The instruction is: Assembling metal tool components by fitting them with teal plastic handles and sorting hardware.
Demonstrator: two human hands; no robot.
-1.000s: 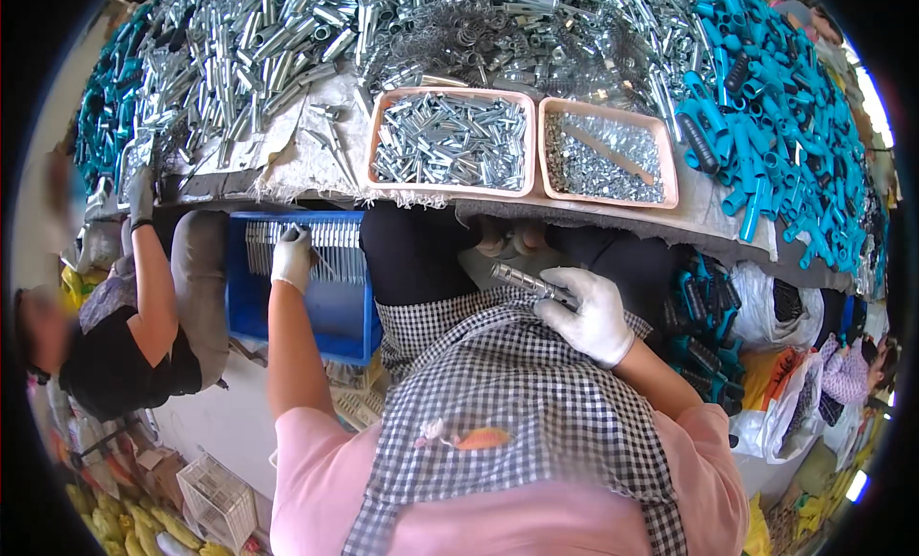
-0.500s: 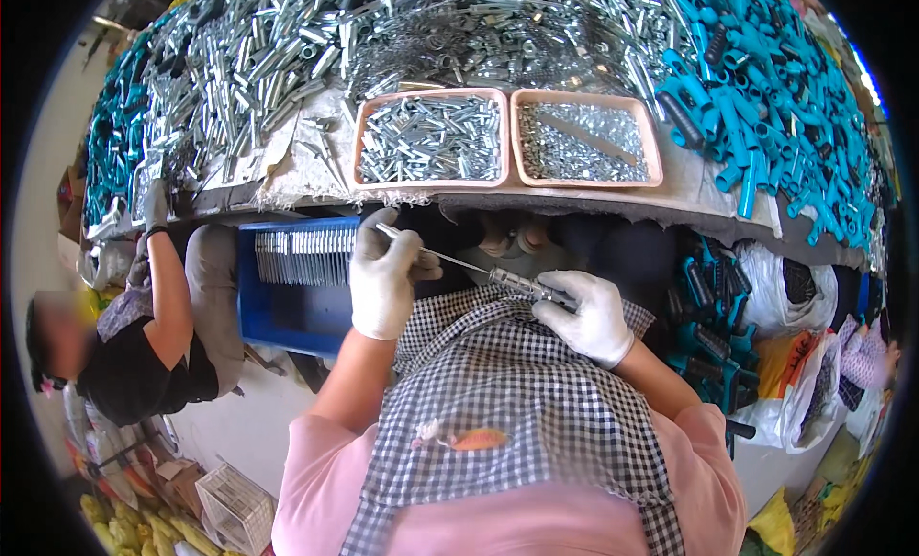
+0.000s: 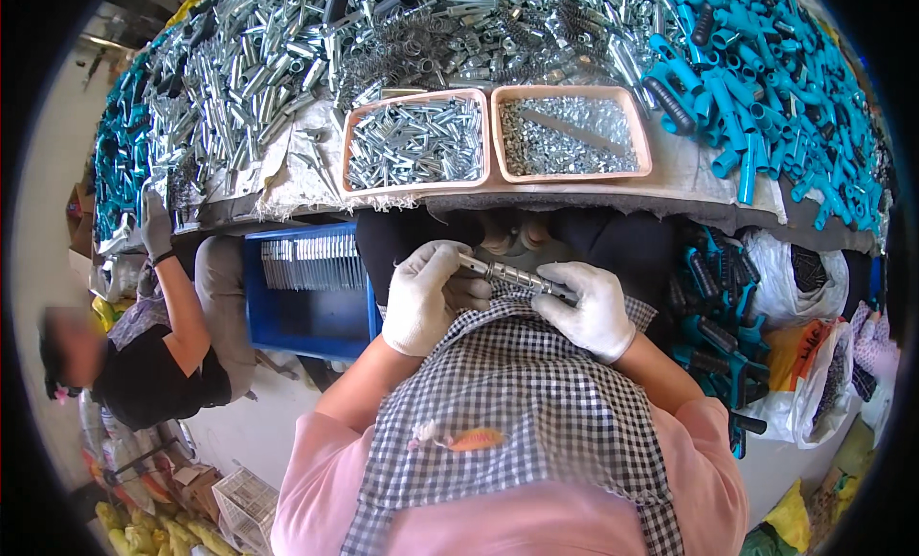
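Note:
Both hands wear white gloves and meet above my checked apron [image 3: 517, 384]. A silver tubular metal mechanism [image 3: 517, 276], with small openings along its side, lies slantwise between them. My right hand [image 3: 592, 312] is closed round its right end. At its left end, my left hand [image 3: 421, 302] is closed with thumb and fingers on a bright metal sleeve or rod end [image 3: 473, 263]. The thin rod's shaft no longer shows; the tube and fingers cover that area. Left of my left hand stands a blue bin [image 3: 251, 302] with a row of thin metal rods [image 3: 311, 254].
Two pink trays of small metal parts, a left tray [image 3: 416, 189] and a right tray [image 3: 579, 177], sit at the table's near edge. Behind lie heaped silver tubes [image 3: 258, 68] and springs [image 3: 412, 53]; teal handles [image 3: 751, 106] are on the right. A co-worker [image 3: 153, 364] sits at left.
My left hand has moved right and slightly down, toward my right hand. The thin rod, exposed between the hands before, is out of sight, and the left fingers now meet the tubular mechanism.

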